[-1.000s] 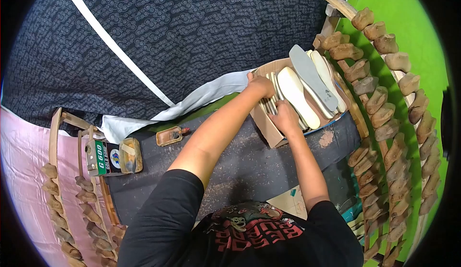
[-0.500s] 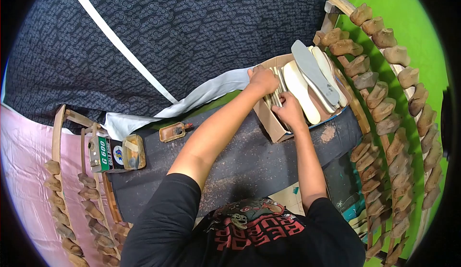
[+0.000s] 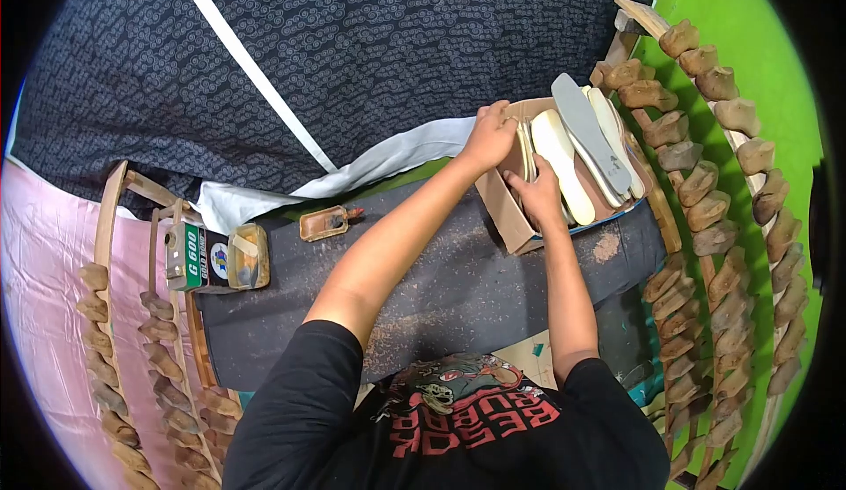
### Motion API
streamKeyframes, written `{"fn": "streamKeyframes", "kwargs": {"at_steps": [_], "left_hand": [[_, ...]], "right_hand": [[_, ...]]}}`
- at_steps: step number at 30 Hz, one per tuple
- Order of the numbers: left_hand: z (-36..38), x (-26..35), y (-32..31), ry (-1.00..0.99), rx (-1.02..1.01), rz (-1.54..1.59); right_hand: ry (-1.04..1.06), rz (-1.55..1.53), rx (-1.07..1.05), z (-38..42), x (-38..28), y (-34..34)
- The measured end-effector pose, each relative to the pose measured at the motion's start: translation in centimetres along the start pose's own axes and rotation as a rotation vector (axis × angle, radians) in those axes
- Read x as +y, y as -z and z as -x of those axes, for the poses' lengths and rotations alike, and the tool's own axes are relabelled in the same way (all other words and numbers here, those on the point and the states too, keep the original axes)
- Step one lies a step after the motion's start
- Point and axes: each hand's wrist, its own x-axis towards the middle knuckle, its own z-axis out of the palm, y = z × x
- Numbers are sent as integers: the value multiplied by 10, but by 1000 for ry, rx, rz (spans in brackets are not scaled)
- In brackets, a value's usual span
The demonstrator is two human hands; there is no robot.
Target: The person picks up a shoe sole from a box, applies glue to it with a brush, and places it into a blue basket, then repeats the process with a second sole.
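An open cardboard box (image 3: 499, 215) stands at the right end of the dark-covered table, packed with upright insoles. My left hand (image 3: 492, 140) is at the box's far left corner, its fingers curled over the edge; what they grip is hidden. Lower down, my right hand (image 3: 540, 194) reaches into the box. Its thumb and fingers close around a row of thin cream insoles (image 3: 527, 153) at the left side. A wider cream insole (image 3: 564, 166) leans just right of that hand. Beyond it rises a long grey insole (image 3: 589, 129), with more pale insoles (image 3: 615, 142) at the right.
The dark tabletop (image 3: 423, 287) is strewn with shavings. At left stand a G 600 can (image 3: 187, 256) and a cut-open container (image 3: 249, 256). A small tray (image 3: 323, 223) lies behind my left forearm. Racks of wooden shoe lasts (image 3: 701, 181) rise on both sides.
My left hand has moved from over the thin insoles to the box's far left corner. My right hand has moved slightly up along the insoles. The whole view has shifted a little.
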Motion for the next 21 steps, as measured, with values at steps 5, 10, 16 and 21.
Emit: {"fn": "streamKeyframes", "kwargs": {"at_steps": [5, 10, 16, 21], "left_hand": [[36, -7, -5, -73, -158, 167], [54, 16, 5, -267, -219, 289], [59, 22, 17, -4, -60, 977], [71, -4, 28, 135, 4, 1359]], "right_hand": [[194, -130, 146, -3, -29, 18], [317, -149, 242, -9, -64, 31], [214, -704, -310, 3, -108, 64], [393, -485, -327, 20, -102, 43]]}}
